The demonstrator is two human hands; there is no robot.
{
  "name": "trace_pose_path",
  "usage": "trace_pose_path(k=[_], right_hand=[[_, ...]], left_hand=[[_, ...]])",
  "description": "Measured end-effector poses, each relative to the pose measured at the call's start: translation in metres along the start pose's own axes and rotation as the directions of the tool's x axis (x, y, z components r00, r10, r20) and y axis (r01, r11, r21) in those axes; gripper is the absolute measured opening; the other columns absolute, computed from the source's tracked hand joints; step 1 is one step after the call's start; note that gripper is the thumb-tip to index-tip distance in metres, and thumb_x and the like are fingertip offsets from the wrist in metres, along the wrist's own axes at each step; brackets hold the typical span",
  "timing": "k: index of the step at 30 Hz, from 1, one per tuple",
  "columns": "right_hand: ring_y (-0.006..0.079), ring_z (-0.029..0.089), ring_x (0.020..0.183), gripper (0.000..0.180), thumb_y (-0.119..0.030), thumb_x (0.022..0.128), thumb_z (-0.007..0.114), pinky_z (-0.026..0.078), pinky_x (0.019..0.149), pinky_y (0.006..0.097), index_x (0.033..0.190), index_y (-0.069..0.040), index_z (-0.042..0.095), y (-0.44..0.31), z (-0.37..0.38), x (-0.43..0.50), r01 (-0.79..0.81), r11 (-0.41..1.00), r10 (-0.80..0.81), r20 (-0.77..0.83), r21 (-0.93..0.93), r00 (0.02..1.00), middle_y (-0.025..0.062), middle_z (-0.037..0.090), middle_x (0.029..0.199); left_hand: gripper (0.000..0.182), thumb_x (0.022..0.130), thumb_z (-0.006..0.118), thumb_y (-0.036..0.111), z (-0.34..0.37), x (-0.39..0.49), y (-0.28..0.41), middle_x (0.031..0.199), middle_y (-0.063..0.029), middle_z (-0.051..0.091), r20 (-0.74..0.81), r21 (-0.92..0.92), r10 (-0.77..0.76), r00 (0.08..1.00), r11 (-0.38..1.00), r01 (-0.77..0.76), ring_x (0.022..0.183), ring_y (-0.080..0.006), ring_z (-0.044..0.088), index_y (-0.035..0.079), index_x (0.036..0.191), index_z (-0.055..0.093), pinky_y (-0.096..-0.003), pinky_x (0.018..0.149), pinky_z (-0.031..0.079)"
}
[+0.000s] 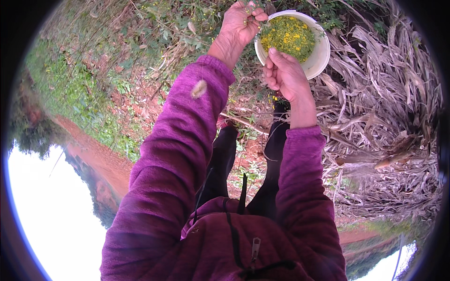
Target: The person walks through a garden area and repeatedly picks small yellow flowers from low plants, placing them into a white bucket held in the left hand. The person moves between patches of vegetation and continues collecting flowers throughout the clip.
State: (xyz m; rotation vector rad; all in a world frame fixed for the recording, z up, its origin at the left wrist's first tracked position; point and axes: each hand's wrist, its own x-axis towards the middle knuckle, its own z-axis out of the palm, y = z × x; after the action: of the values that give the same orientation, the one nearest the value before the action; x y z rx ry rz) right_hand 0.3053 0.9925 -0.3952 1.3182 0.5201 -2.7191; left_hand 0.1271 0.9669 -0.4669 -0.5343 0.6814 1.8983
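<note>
A white plastic bucket [319,56] holds many small yellow flower heads and green buds [290,38]. At its left rim my left hand [242,23] pinches a thin leafy stem with small buds. My right hand [285,72] is at the bucket's near rim, thumb against curled fingers; whether anything lies between them cannot be told. Flowering plants with yellow buds [154,14] grow to the left of the bucket. A few yellow flowers [272,99] show just below my right hand.
Dry, withered leaves and stalks [372,105] lie heaped along the right side. A bent dry stalk [246,123] crosses near my feet. Green weeds [88,105] and reddish soil are on the left. A fuzzy grass seed head [199,89] hangs over my left sleeve.
</note>
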Motion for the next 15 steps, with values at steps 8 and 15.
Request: trace_pose_path(k=[8, 15], right_hand=[[0.0100, 0.052, 0.053, 0.025, -0.022, 0.096, 0.051, 0.036, 0.039, 0.0200, 0.085, -0.001, 0.057, -0.003, 0.009, -0.001, 0.298, 0.945, -0.308, 0.057, 0.135, 0.950, 0.0083, 0.061, 0.074], [0.0091, 0.050, 0.052, 0.047, -0.048, 0.088, 0.058, 0.035, 0.043, 0.0202, 0.082, -0.002, 0.057, -0.008, 0.010, 0.010, 0.248, 0.968, -0.250, -0.116, -0.035, 0.961, 0.0042, 0.056, 0.067]], left_hand=[[0.015, 0.086, 0.053, -0.003, 0.015, -0.017, -0.009, 0.071, -0.0079, 0.057, -0.028, 0.402, 0.038, 0.999, 0.915, -0.024, 0.060, -0.0176, 0.055, 0.009, 0.080, 0.047, -0.0290, 0.053, 0.048], [0.018, 0.085, 0.061, -0.001, 0.023, -0.043, -0.033, 0.073, -0.0103, 0.061, 0.089, 0.674, 0.026, 0.996, 0.734, -0.080, 0.061, -0.0171, 0.062, 0.006, 0.076, 0.046, -0.0260, 0.045, 0.049]])
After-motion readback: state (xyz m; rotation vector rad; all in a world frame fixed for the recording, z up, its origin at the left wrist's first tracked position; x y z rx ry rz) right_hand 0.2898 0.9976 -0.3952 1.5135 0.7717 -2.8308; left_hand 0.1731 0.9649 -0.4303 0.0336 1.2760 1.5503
